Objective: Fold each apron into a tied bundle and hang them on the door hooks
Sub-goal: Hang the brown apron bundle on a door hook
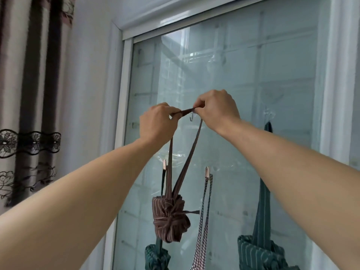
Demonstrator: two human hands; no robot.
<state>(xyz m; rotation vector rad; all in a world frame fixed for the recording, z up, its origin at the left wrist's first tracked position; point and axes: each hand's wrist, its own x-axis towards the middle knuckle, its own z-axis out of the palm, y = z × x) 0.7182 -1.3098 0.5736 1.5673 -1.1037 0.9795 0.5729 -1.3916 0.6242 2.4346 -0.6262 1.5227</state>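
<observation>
Both the left hand (157, 123) and the right hand (216, 110) pinch the brown fabric neck strap (187, 111), stretching a short length of it taut between them, just above a small metal hook (191, 116) on the glass door (243, 78). Below the hands, the brown pinstriped apron bundle (169, 219), tied with its own strings, dangles from that strap. Lower still, a dark green striped bundle (156, 257) hangs below the left hand, and another green striped bundle (259, 252) below the right forearm.

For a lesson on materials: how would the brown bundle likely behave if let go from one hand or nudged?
The brown bundle hangs from a thin strap pinched by the left hand and right hand, so it would probably swing. It looks soft and light, likely squashing rather than rolling. Its wrapped ties suggest it would keep its shape.
</observation>
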